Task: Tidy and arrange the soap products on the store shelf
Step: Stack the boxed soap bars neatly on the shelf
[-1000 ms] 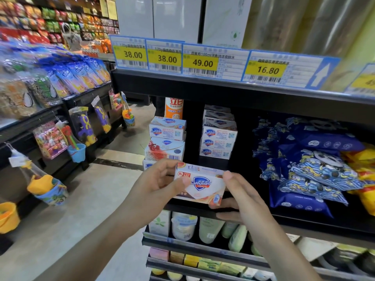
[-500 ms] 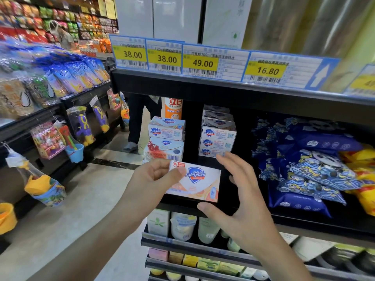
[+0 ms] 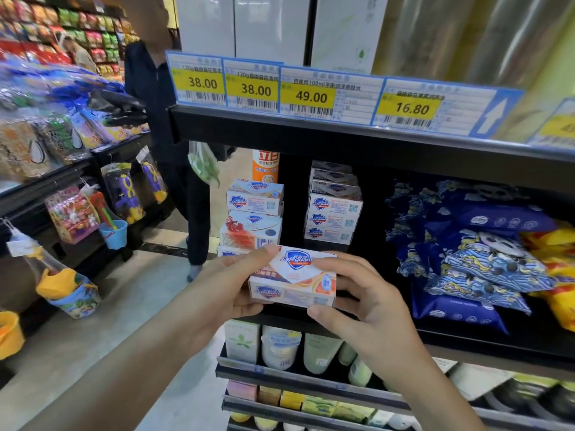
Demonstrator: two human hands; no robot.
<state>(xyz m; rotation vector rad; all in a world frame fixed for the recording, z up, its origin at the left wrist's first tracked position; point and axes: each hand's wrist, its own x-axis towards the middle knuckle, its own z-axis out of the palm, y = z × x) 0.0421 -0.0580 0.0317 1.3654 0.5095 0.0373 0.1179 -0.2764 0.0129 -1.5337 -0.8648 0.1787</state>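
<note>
Both hands now hold the Safeguard soap box (image 3: pixel 292 278) in front of the black shelf (image 3: pixel 466 340), just below the two stacks of soap. Half a second ago only the left hand (image 3: pixel 230 287) pinched it while the right hand (image 3: pixel 370 303) hung spread beside it; now the right thumb lies under the box's near edge and its fingers curl round the far end. The left thumb presses on the top face. The box has turned, its top and front faces both showing. It may already rest on the shelf lip, though the hands hide its underside. Behind it stand the left soap stack (image 3: pixel 253 219) and the right soap stack (image 3: pixel 334 213). A person in dark clothes (image 3: pixel 161 98) has stepped into the aisle at left, closer than before.
</note>
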